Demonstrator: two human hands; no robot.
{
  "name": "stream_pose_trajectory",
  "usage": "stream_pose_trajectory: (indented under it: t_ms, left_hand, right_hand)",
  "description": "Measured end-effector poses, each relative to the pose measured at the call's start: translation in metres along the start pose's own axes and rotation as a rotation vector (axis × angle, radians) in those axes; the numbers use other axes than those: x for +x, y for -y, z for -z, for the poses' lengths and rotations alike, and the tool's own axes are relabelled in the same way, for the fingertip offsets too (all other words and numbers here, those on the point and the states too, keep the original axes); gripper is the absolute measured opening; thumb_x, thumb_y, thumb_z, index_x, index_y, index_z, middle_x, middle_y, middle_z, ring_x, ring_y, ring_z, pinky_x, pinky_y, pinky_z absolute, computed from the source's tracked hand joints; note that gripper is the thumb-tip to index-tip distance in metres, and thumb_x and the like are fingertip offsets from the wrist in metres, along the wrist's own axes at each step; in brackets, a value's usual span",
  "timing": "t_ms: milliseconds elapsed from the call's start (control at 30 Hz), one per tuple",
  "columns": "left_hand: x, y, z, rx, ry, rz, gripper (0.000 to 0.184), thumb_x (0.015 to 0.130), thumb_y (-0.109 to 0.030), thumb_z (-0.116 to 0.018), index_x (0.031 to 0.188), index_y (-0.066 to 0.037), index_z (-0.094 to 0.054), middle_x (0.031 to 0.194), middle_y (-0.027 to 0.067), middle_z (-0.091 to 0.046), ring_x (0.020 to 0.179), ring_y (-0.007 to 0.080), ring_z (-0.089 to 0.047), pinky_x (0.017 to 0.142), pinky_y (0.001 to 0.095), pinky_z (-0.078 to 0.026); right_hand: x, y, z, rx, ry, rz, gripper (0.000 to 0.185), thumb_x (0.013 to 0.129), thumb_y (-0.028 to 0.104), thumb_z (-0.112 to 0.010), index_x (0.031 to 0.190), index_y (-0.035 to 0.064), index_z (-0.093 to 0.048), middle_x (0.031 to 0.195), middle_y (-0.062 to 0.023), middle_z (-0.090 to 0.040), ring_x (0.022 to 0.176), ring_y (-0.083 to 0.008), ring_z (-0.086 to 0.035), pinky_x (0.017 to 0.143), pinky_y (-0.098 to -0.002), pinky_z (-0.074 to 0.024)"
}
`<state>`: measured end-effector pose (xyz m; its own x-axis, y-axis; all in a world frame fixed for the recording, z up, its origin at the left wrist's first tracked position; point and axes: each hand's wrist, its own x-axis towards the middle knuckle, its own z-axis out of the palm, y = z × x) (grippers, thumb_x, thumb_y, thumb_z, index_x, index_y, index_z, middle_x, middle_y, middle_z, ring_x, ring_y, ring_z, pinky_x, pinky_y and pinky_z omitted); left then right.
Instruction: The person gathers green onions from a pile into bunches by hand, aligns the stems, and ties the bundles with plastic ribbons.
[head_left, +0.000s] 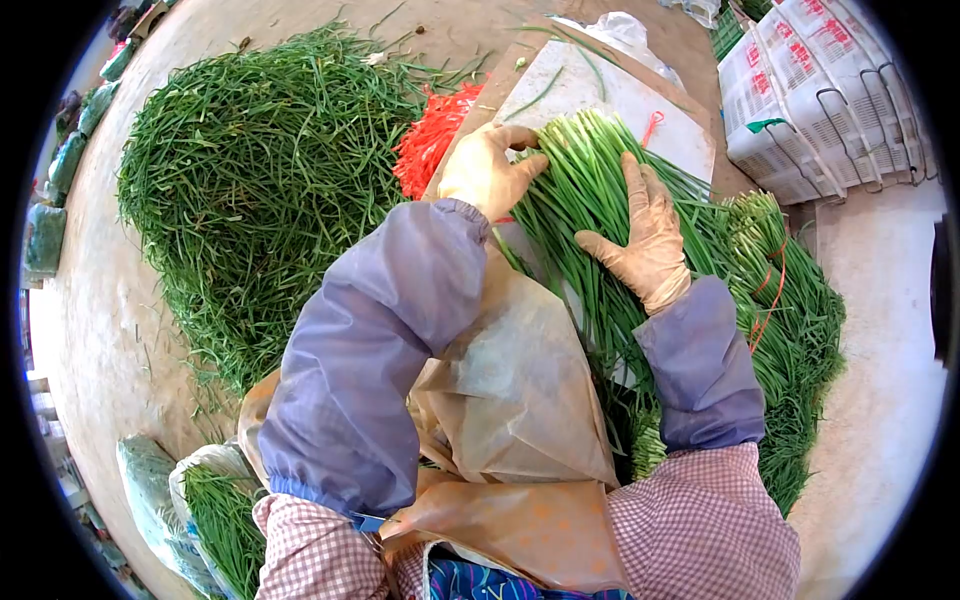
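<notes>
A thick bunch of long green stalks (575, 190) lies on a white board (560, 85), its pale cut ends toward the far side. My left hand (490, 172), in a tan glove, is at the bunch's left edge, thumb and forefinger curled toward each other near the pale ends; what is between them is too small to tell. My right hand (645, 240), gloved too, rests on the right side of the bunch with its fingers spread. A red tie (652, 127) lies on the board just beyond the bunch.
A big heap of loose green stalks (265, 190) lies on the floor at left. Red ties (435, 138) are piled beside the board. Tied bundles (780, 290) are stacked at right, below white strapped packages (815, 100). Filled plastic bags (160, 500) stand at lower left.
</notes>
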<state>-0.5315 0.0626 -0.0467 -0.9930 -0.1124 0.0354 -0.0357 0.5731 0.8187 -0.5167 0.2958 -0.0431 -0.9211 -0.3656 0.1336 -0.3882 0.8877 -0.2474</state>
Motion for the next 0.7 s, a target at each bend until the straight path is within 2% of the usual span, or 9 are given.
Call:
stream_pose_trajectory:
  t_ms: [100, 167, 300, 367, 433, 467, 567, 633, 700]
  left_hand:
    - [0.006, 0.007, 0.005, -0.133, 0.105, 0.087, 0.027, 0.080, -0.023, -0.070, 0.102, -0.007, -0.072, 0.100, 0.0189, -0.068, 0.096, 0.0307, -0.066, 0.086, 0.0364, -0.050]
    - [0.011, 0.030, -0.002, -0.155, -0.119, -0.099, 0.021, 0.083, -0.019, -0.067, 0.097, -0.004, -0.072, 0.087, 0.0162, -0.070, 0.082, 0.0271, -0.067, 0.077, 0.0360, -0.052]
    - [0.020, 0.066, 0.042, -0.224, -0.437, 0.033, 0.019, 0.087, -0.013, -0.062, 0.099, -0.001, -0.071, 0.084, 0.0130, -0.070, 0.074, 0.0186, -0.064, 0.070, 0.0303, -0.051]
    - [0.010, 0.085, 0.069, -0.130, -0.369, 0.130, 0.020, 0.090, -0.012, -0.060, 0.103, 0.000, -0.070, 0.092, 0.0067, -0.070, 0.080, 0.0106, -0.061, 0.074, 0.0241, -0.048]
    - [-0.013, 0.086, 0.078, -0.136, -0.327, 0.042, 0.022, 0.091, -0.011, -0.060, 0.108, 0.000, -0.068, 0.095, 0.0050, -0.070, 0.082, 0.0100, -0.060, 0.076, 0.0247, -0.049]
    - [-0.026, 0.083, 0.078, -0.141, -0.248, 0.060, 0.021, 0.091, -0.012, -0.062, 0.107, -0.001, -0.068, 0.095, 0.0053, -0.070, 0.082, 0.0102, -0.061, 0.077, 0.0248, -0.049]
    - [-0.058, 0.055, 0.070, 0.038, -0.026, -0.060, 0.019, 0.089, -0.015, -0.066, 0.102, -0.002, -0.069, 0.094, 0.0060, -0.069, 0.084, 0.0115, -0.061, 0.077, 0.0260, -0.049]
    - [-0.061, 0.057, 0.052, 0.239, -0.019, -0.377, 0.021, 0.082, -0.019, -0.071, 0.098, -0.005, -0.070, 0.092, 0.0105, -0.067, 0.087, 0.0267, -0.064, 0.080, 0.0360, -0.050]
    - [-0.068, 0.047, 0.037, 0.414, 0.012, -0.385, 0.025, 0.079, -0.024, -0.073, 0.097, -0.008, -0.070, 0.095, 0.0106, -0.065, 0.092, 0.0309, -0.062, 0.084, 0.0395, -0.049]
  right_hand:
    - [-0.002, 0.004, -0.001, -0.022, -0.012, 0.001, 0.116, 0.066, 0.066, -0.072, 0.154, 0.0157, -0.015, 0.148, -0.0260, -0.027, 0.135, -0.0453, -0.027, 0.109, -0.0577, -0.0244]
    - [-0.002, 0.004, -0.002, -0.036, -0.018, 0.005, 0.116, 0.066, 0.068, -0.070, 0.154, 0.0156, -0.015, 0.148, -0.0257, -0.027, 0.135, -0.0458, -0.027, 0.108, -0.0580, -0.0242]
    - [-0.003, 0.000, 0.000, -0.044, -0.032, 0.028, 0.118, 0.065, 0.074, -0.067, 0.154, 0.0160, -0.016, 0.148, -0.0255, -0.027, 0.134, -0.0461, -0.028, 0.108, -0.0577, -0.0242]
    - [-0.004, 0.005, 0.012, -0.052, -0.062, 0.061, 0.116, 0.067, 0.077, -0.062, 0.153, 0.0136, -0.019, 0.146, -0.0246, -0.030, 0.132, -0.0449, -0.031, 0.108, -0.0575, -0.0243]
    - [-0.005, 0.022, 0.030, -0.092, -0.251, 0.161, 0.105, 0.075, 0.072, -0.059, 0.151, 0.0094, -0.024, 0.146, -0.0232, -0.031, 0.133, -0.0437, -0.030, 0.109, -0.0561, -0.0226]
    - [-0.007, 0.040, 0.042, -0.107, -0.410, 0.215, 0.078, 0.086, 0.054, -0.060, 0.142, 0.0039, -0.039, 0.137, -0.0214, -0.045, 0.125, -0.0395, -0.043, 0.105, -0.0501, -0.0338]
    - [-0.012, 0.075, 0.042, 0.588, -0.205, 0.362, 0.047, 0.091, 0.034, -0.062, 0.124, 0.0006, -0.056, 0.115, -0.0192, -0.061, 0.105, -0.0337, -0.060, 0.093, -0.0406, -0.0464]
    - [-0.010, 0.091, 0.025, 0.794, 0.237, 0.375, 0.026, 0.092, 0.017, -0.060, 0.110, -0.0013, -0.063, 0.095, -0.0154, -0.068, 0.088, -0.0257, -0.065, 0.083, -0.0328, -0.0504]
    - [-0.008, 0.091, -0.006, 0.715, 0.522, 0.223, 0.022, 0.091, 0.014, -0.060, 0.107, -0.0008, -0.063, 0.089, -0.0162, -0.067, 0.081, -0.0226, -0.064, 0.077, -0.0334, -0.0505]
